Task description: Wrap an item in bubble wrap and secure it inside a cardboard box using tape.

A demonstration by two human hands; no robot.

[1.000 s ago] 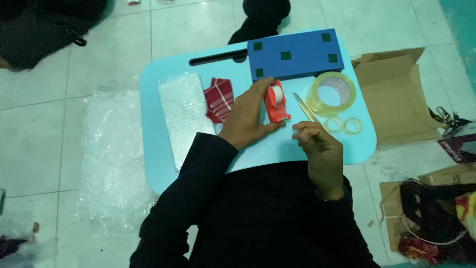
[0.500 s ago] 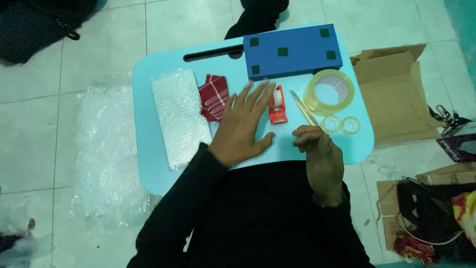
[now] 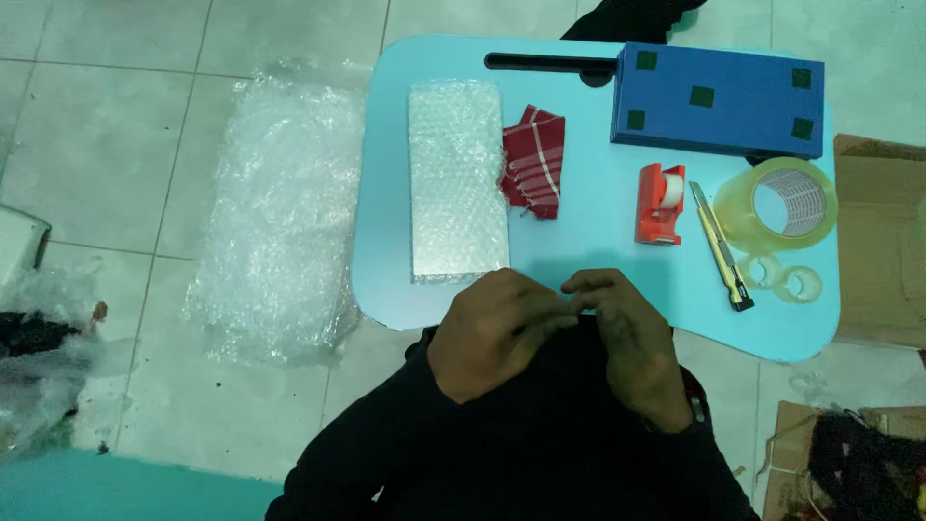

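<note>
The light blue surface (image 3: 598, 260) is a small lap table with rounded corners, standing on a tiled floor (image 3: 125, 145). Its near edge lies directly in front of the person, and both hands sit at that edge. A bare strip of surface runs between the hands and the objects farther back. A slot handle is cut in near the far edge.

Object count on the surface:
- One bubble wrap sheet (image 3: 457, 178), rectangular, lying flat on the left portion.
- One red checked cloth (image 3: 532, 159), folded, touching the right edge of that sheet.
- One blue box (image 3: 719, 98), at the far right, bearing five dark square patches.
- One red tape dispenser (image 3: 661, 203), just in front of the box.
- One utility knife (image 3: 721, 246), lying between the dispenser and the tape rolls.
- One large clear tape roll (image 3: 781, 205), and two small tape rolls (image 3: 783, 278) just in front of it near the right edge.

On the floor: one larger piece of bubble wrap (image 3: 280, 217) to the left of the surface, and a cardboard box (image 3: 883, 241) against the right edge.

The left hand (image 3: 492, 333) and the right hand (image 3: 627, 338) meet at the near edge, backs upward, wrists in dark sleeves. Their fingers curl inward and touch tip to tip, pinched together. Whether something small is held between them cannot be told. The tape dispenser is the nearest object, well apart from both hands.
</note>
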